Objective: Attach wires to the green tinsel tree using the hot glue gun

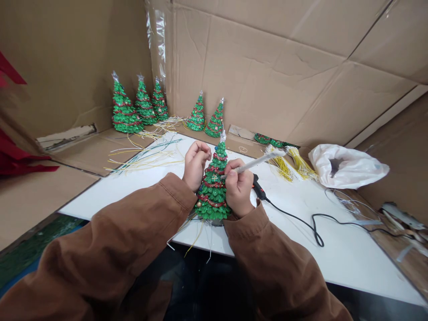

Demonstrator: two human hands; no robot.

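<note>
A small green Christmas tree figurine (216,196) with red garlands, tiny ornaments and a pale star top stands upright in front of me at the table's near edge. Thin white and yellow wires stick out below its base. My right hand (238,185), at the tree's right side, grips a long pale pen-like stick (259,161); its tip points at a small gift-shaped ornament on the tree. Close to the left side is my left hand (196,164), fingers curled and thumb against them; whatever they pinch, if anything, is hidden.
Several similar trees (124,109) stand along the cardboard walls. Loose wires (147,156) spread at left. A black glue-gun-like tool (259,187) with a cable (297,217) lies right of the tree. Yellow wire bundles (284,167) and a white plastic bag (354,166) are farther right.
</note>
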